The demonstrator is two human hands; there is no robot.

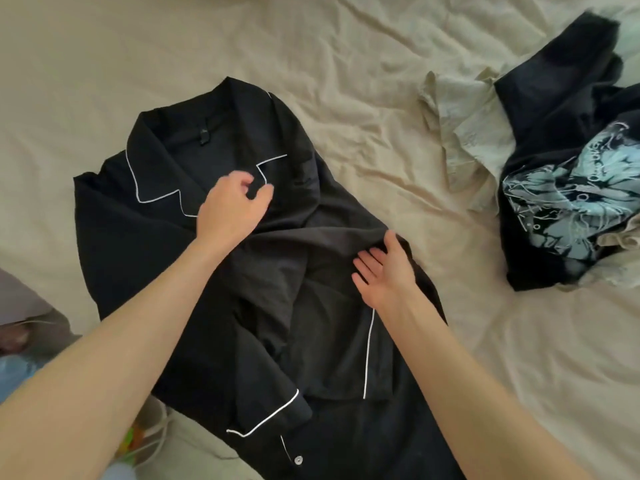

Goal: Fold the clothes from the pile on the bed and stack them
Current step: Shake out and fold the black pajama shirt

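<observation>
- Head view: black pajama shirt (242, 271) with white piping lies front-up in the middle of the bed (346, 46), collar toward the far side, hem toward the camera.
- Shirt partly folded: one sleeve is brought across the body, its cuff with white trim near the bottom centre; a white button shows at the lower edge.
- Left hand (232, 206) sits over the chest just below the collar, knuckles up. Fingers curled loosely, thumb apart from them; cannot tell whether it pinches cloth or only hovers.
- Right hand (384, 271) on the shirt's right side at mid-body, palm turned up and toward the left. Fingers straight and close together, thumb raised against a fold of black fabric. No grip visible.
- Both forearms bare, reaching in from the bottom corners.
- Pile of clothes (554, 168) at right, well apart from the shirt: a pale beige-green shirt (464, 133) crumpled at its left edge, a dark garment with light-blue print (571, 195) on top.
- Beige bed sheet wrinkled throughout.
- Bottom left, off the bed edge: blurred items, including something pale with a cord; too unclear to identify.
</observation>
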